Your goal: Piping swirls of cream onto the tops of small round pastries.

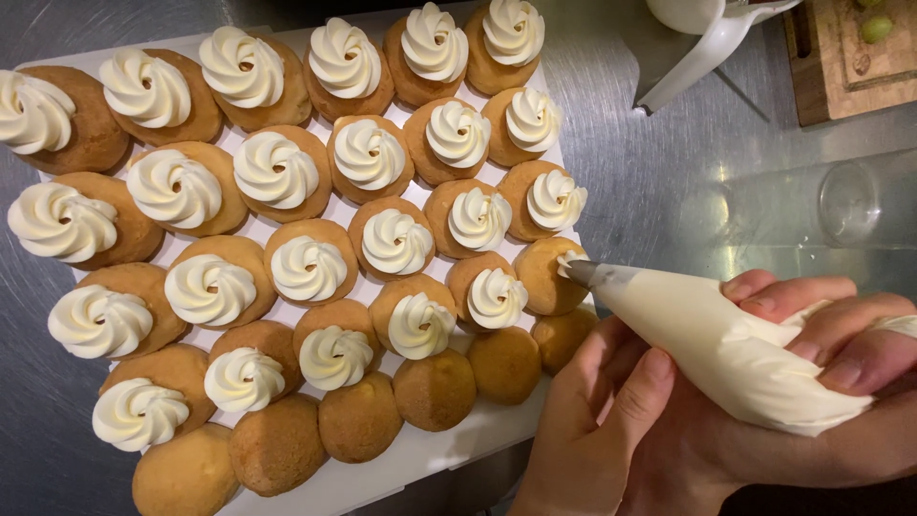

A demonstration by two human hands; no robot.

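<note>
- On a scratched steel counter lies a white tray packed with rows of round golden pastry puffs; most carry a white cream swirl, while the row nearest the viewer is bare
- Right hand is wrapped tightly around a cream-filled piping bag, fingers curled over its wide end
- Metal nozzle touches a puff at the tray's right edge, where a small dab of cream begins
- Left hand sits below the bag, fingers half curled, thumb and forefinger steadying its underside
- Wooden board and a white plastic piece sit at the top right, well apart from the tray
</note>
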